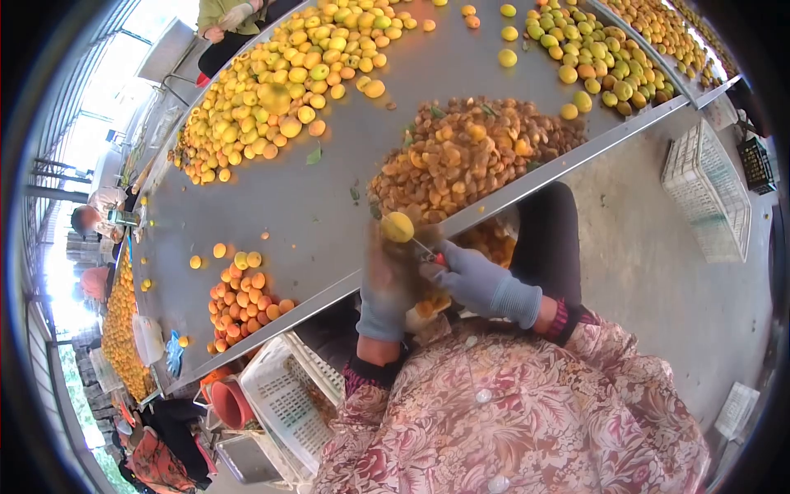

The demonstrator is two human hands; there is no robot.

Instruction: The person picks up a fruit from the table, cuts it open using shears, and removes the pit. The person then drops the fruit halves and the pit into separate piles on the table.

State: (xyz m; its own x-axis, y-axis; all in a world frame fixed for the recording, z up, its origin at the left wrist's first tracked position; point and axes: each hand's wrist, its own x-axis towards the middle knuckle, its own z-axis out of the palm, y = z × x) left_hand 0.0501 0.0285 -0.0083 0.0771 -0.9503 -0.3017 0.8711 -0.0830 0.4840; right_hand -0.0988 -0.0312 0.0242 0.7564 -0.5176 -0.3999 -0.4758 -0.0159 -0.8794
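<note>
My left hand (385,276), in a stained grey-blue glove, is smeared by motion at the table's front edge. A yellow apricot (397,227) is at its fingertips and appears gripped there. My right hand (477,280), in a matching glove, is closed around the red handle of a small knife (439,259). The knife's thin metal blade points up and left to the apricot. Just beyond both hands lies a heap of brown apricot pits (469,156) with bits of flesh and leaf. Below the hands, more orange fruit pieces (494,243) show partly between my legs.
Yellow apricots (288,90) are heaped across the metal table (329,198), with greener ones (605,62) at far right and orange ones (243,305) at left. White crates (288,395) and a red bucket (230,403) stand lower left; another crate (704,189) is right. Other people sit along the far side.
</note>
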